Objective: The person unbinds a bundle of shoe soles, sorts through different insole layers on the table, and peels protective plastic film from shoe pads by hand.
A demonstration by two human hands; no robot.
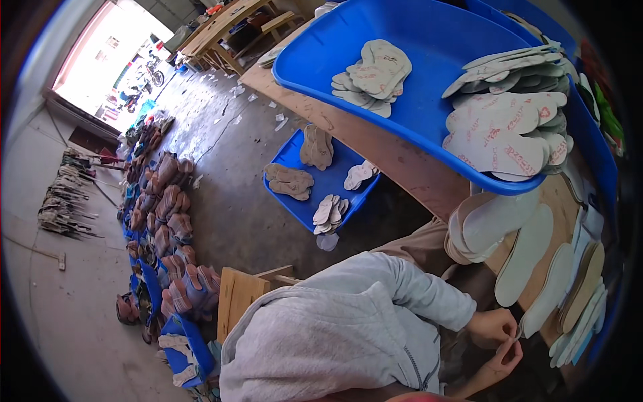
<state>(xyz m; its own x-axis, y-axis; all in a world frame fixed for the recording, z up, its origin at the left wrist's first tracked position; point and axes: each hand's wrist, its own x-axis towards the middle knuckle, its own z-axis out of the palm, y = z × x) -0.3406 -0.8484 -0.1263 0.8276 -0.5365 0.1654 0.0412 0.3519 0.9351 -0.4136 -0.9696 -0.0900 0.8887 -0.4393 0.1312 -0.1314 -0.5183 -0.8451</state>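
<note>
My left hand (492,325), at the end of a grey sleeve, is closed with thumb and finger pinched. My right hand (500,367) is just below it, fingers bent, its fingertips meeting those of the left. Whatever lies between the fingertips is too small to make out. Close to the fingertips is the end of a pale insole (546,291) on the wooden tabletop (494,258). Around it lie another long insole (526,254), a brown-edged insole stack (583,285) and a fanned pile of white insoles (492,224).
Above the tabletop, a large blue tub (418,50) holds stacks of printed insoles (499,134). On the floor stands a smaller blue bin (288,157) with insole bundles. Heaped shoe parts (167,214) line the left wall. A wooden stool (241,298) stands near my grey jacket (315,328).
</note>
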